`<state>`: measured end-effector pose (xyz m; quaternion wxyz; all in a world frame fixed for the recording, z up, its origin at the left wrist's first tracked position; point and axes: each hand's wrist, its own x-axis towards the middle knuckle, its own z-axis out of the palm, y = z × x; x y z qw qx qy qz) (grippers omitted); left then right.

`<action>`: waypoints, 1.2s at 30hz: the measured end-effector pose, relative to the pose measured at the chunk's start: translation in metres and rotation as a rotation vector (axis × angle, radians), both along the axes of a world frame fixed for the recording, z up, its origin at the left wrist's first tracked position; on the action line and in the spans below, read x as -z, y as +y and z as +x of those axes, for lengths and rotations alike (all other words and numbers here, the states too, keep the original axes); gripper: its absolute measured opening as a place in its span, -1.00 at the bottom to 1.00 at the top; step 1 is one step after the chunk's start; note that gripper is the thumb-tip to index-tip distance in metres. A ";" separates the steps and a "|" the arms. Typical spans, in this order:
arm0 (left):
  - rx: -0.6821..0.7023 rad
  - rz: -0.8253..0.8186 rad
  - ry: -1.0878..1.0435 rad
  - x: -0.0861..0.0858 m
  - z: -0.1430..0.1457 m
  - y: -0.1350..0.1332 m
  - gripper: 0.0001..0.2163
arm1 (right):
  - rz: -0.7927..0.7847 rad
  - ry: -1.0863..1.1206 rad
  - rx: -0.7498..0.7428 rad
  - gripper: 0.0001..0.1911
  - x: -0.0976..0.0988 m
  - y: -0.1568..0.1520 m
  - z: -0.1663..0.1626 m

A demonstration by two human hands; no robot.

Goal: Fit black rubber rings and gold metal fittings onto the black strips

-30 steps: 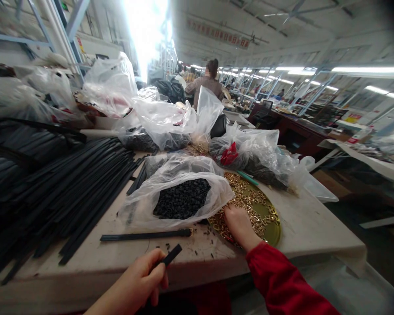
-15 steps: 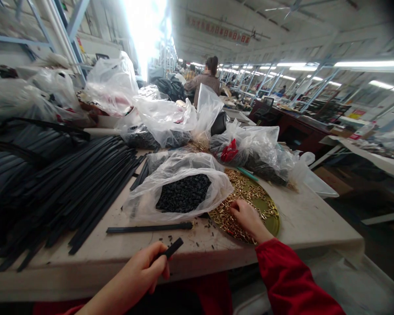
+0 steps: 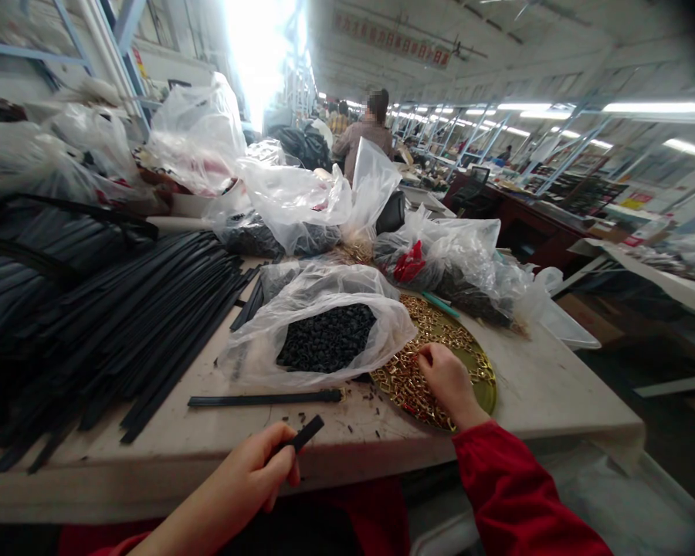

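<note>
In my left hand (image 3: pixel 260 467), at the table's front edge, a black strap (image 3: pixel 309 433) is pinched between thumb and fingers, its flat end pointing up and right. My right hand (image 3: pixel 449 378) is over the round gold tray (image 3: pixel 486 394), fingertips closed together among small gold buckles (image 3: pixel 405 374). Whether a buckle is in those fingertips is hidden. Left of the tray, an open clear plastic bag (image 3: pixel 249 359) holds many small black loops (image 3: pixel 327 336). One finished-looking black strap (image 3: pixel 266 398) with a gold piece at its right end lies in front of the bag.
A large pile of black straps (image 3: pixel 133 324) covers the left of the table (image 3: pixel 167 455). Filled plastic bags (image 3: pixel 295 205) line the back, and a teal tool (image 3: pixel 440 303) lies behind the tray. Several black bits are scattered near the front. A person (image 3: pixel 364 135) is farther off.
My right hand has shifted slightly right over the tray, its fingertips still together. My left hand keeps the strap in nearly the same place. The view has tilted a little.
</note>
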<state>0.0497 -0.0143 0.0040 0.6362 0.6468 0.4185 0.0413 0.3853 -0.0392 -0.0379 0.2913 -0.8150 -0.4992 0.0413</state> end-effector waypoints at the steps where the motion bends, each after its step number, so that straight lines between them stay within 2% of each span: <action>1: -0.001 0.000 -0.010 0.000 0.000 0.001 -0.79 | 0.026 0.042 0.009 -0.92 -0.003 0.000 -0.003; 4: -0.027 -0.001 -0.058 -0.002 0.004 0.003 -0.78 | 0.058 0.211 -0.016 -0.88 -0.014 -0.001 -0.023; 7: -0.067 0.012 -0.113 -0.007 0.012 0.005 -0.77 | 0.042 0.554 -0.129 -0.83 -0.023 -0.004 -0.069; 9: -0.116 0.045 -0.143 -0.009 0.017 0.007 -0.76 | 0.028 1.204 -0.195 -0.81 -0.026 -0.006 -0.108; 10: -0.142 0.060 -0.156 -0.009 0.019 0.007 -0.77 | 0.007 1.432 -0.201 -0.79 -0.026 -0.007 -0.127; 11: -0.162 0.068 -0.168 -0.008 0.020 0.008 -0.77 | -0.011 1.610 -0.213 -0.78 -0.026 -0.008 -0.145; 13: -0.205 0.073 -0.166 -0.006 0.019 0.010 -0.77 | -0.037 1.804 -0.239 -0.76 -0.024 -0.010 -0.175; 16: -0.271 0.059 -0.129 -0.004 0.013 0.010 -0.78 | -0.062 1.852 -0.277 -0.77 -0.018 -0.012 -0.198; 19: -0.285 0.012 -0.106 -0.008 0.005 0.009 -0.76 | -0.096 1.705 -0.361 -0.80 -0.014 -0.015 -0.198; 22: -0.228 -0.040 -0.081 -0.014 0.000 0.009 -0.74 | -0.112 1.534 -0.427 -0.78 -0.015 -0.018 -0.189; 25: -0.135 -0.054 -0.069 -0.017 -0.003 0.008 -0.73 | -0.147 1.480 -0.465 -0.75 -0.019 -0.019 -0.185; 28: -0.062 -0.037 -0.061 -0.015 -0.008 0.008 -0.76 | -0.155 1.487 -0.506 -0.75 -0.023 -0.018 -0.187; 33: 0.014 0.035 -0.052 -0.023 -0.016 0.009 -0.76 | -0.057 1.485 -0.590 -0.76 -0.028 -0.017 -0.192; 36: -0.005 0.146 -0.004 -0.031 -0.020 0.009 -0.74 | -0.022 1.529 -0.479 -0.79 -0.027 -0.016 -0.192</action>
